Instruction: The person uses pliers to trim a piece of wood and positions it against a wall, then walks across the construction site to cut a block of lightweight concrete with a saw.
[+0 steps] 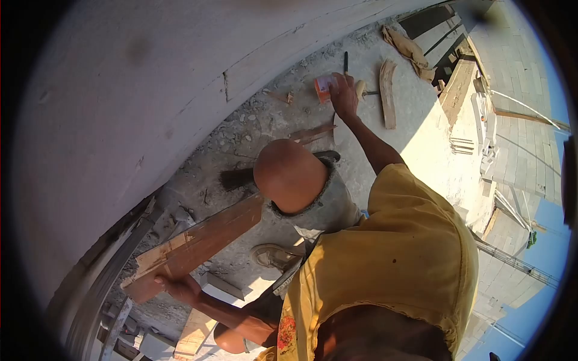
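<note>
My left hand [180,290] grips the lower end of a reddish-brown wooden board [208,245], with the thumb on its face. The board slants up to my bent knee [290,175]; one long edge is pale and splintered. Farther off, my outstretched right hand [343,96] is closed around a small orange-and-white container [325,88] over the concrete floor. A thin dark handle [346,62] sticks out just beyond its fingers. Beside that hand is a pale object [360,89], partly hidden, with a dark rod.
A curved wood piece [388,93] and a crumpled brown cloth [409,51] lie to the upper right. Rubble lines the pale wall [138,90]. Dark bristles [236,179] show beside my knee; my shoe [274,257] is below. Thin rods [462,145] lie on sunlit concrete.
</note>
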A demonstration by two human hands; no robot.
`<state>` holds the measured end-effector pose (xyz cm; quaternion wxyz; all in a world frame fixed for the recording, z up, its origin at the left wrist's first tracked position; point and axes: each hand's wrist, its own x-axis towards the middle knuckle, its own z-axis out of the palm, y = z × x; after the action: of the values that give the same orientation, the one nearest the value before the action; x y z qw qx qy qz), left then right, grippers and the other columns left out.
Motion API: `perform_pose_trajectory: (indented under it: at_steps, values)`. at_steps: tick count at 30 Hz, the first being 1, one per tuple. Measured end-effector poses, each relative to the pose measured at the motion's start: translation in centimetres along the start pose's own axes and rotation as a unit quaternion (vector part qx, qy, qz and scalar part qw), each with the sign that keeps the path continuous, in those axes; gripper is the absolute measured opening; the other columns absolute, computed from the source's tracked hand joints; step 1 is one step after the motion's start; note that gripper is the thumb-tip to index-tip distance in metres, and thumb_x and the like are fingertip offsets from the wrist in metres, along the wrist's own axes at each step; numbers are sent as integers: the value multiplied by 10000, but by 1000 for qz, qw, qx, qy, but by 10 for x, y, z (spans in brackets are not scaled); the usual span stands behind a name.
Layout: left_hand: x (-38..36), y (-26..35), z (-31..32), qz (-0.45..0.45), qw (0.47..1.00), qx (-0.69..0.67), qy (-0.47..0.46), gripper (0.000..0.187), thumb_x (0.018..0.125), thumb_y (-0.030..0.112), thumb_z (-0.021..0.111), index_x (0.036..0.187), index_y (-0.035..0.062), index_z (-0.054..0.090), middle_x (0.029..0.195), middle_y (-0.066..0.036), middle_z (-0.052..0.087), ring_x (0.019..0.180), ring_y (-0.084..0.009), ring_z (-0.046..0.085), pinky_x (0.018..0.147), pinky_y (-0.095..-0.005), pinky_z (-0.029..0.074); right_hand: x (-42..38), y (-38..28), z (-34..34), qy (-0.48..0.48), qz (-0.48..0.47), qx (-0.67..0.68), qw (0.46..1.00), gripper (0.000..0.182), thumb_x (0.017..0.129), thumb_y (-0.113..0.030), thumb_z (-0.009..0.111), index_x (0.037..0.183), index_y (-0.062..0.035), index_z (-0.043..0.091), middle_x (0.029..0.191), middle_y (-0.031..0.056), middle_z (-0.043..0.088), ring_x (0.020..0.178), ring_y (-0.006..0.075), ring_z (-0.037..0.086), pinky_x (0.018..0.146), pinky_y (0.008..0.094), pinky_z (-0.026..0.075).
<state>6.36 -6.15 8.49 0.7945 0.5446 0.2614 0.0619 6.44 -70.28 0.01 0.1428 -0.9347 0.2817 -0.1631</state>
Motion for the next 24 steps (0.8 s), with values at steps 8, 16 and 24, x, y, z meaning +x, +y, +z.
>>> perform_pose_trajectory:
  at_steps: [8,16,24]
  values:
    - [-3,21,-3,10,1000,4,6,819,939,597,526,1477,14,322,1484,-141,383,1371,-265,375,1190,-461,263,-12,-38,43,-128,-150,40,979,563,818,-129,723,1337,-107,504,1345,164,502,1222,380,509,1009,483,443]
    - [-22,42,4,44,999,9,14,862,917,608,556,1493,24,290,1511,-148,346,1387,-285,362,1186,-495,273,-18,-2,15,137,31,-3,990,600,828,-139,712,1379,-139,474,1371,138,492,1273,374,460,1015,497,393]
    - [-3,65,18,42,999,-3,-5,779,941,573,538,1486,55,336,1483,-124,416,1365,-286,402,1181,-490,288,15,131,47,-294,200,-261,898,618,894,-337,573,1466,-257,351,1538,17,386,1430,485,250,1101,633,287]
